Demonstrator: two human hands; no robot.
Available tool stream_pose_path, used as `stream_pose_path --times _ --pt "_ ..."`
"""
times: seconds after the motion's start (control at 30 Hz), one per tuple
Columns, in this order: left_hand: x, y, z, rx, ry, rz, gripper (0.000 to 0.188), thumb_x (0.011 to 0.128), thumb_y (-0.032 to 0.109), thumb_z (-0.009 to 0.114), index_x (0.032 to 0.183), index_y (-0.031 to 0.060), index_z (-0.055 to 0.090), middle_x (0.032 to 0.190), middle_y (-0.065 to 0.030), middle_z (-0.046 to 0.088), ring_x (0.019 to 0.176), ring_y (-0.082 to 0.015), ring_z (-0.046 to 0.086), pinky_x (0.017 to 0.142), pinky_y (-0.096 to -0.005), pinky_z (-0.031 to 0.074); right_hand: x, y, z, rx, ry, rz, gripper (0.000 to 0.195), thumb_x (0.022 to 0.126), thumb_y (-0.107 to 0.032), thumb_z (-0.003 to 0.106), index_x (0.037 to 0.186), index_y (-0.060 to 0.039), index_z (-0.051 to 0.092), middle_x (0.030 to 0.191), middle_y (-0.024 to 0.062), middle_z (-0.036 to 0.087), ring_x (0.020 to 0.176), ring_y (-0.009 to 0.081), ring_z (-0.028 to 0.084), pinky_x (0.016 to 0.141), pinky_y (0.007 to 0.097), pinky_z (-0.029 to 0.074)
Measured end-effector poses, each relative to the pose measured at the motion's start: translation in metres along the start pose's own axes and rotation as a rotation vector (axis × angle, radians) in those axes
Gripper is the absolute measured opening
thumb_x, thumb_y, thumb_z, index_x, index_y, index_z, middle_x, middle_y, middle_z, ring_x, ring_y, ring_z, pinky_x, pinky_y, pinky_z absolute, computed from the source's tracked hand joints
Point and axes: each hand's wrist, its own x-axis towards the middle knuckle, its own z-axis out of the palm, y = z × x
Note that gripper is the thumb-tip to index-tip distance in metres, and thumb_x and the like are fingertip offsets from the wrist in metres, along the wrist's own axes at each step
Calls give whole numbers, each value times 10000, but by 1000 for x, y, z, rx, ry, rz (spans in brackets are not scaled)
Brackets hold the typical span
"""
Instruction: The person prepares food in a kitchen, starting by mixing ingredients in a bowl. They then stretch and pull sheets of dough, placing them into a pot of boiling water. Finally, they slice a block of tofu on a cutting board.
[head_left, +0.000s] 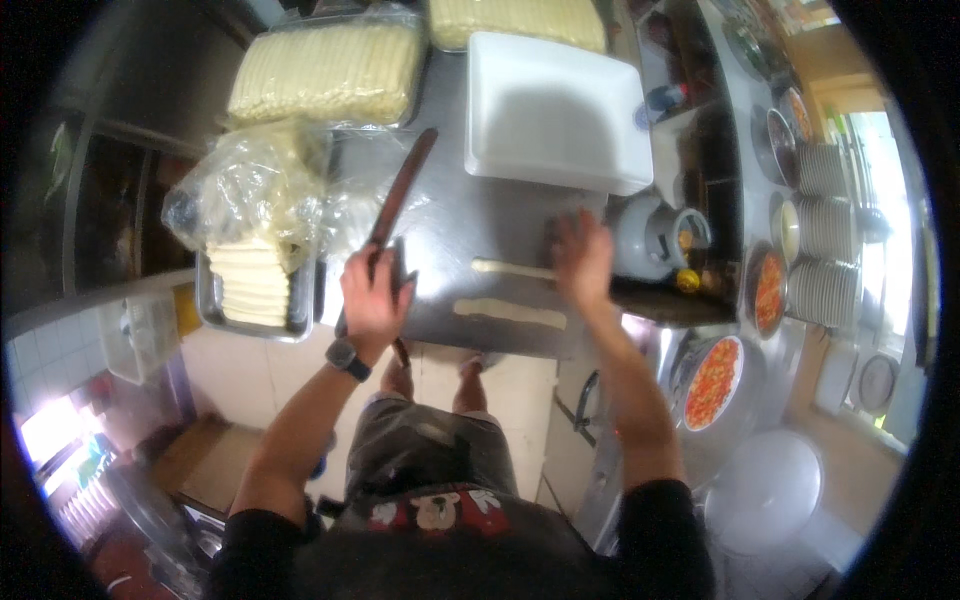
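My left hand (373, 298) is closed around a long, dark brown rolling pin (405, 187), which lies slanted along the left part of a metal worktop (450, 217). A blurred right hand (583, 262) is over the worktop's right edge with its fingers apart. It covers the right end of a thin dough strip (510, 267); whether it touches the strip I cannot tell. Closer to my body lies a wider, flat dough strip (510, 311). On the left, a metal tray (300, 319) holds a stack of dough pieces (251, 289), partly under a clear plastic bag (247, 184).
Plastic-covered dough trays (326, 71) and a white plastic tub (559, 112) stand at the back. A grey gas cylinder (637, 236) is beyond my right hand. Further right are stacked plates (825, 292) and a bowl of chopped red and orange food (712, 382).
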Motion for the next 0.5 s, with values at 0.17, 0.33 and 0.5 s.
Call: stream_pose_path --times 0.17,0.33,0.5 --pt "-40 -42 7 -2 -119 -219 565 799 56 694 1330 2 510 1125 -209 554 1007 -350 584 797 -427 527 18 -28 6 -24 -255 148 605 945 -322 589 1481 -79 449 1591 223 292 1477 390 260 1193 559 210" --pt "-69 -44 -6 -433 -211 -375 473 815 48 685 1257 19 517 996 -176 615 876 -318 636 765 -405 532 41 -80 39 -99 -159 249 683 988 -431 507 1544 -68 346 1633 220 195 1518 384 163 1227 553 131" --pt "-130 -61 -29 -665 -333 -615 446 821 29 712 1225 30 524 922 -135 626 816 -257 597 749 -375 516 79 -129 5 45 -406 328 708 1004 -465 464 1558 -55 304 1641 232 155 1525 381 146 1224 550 139"
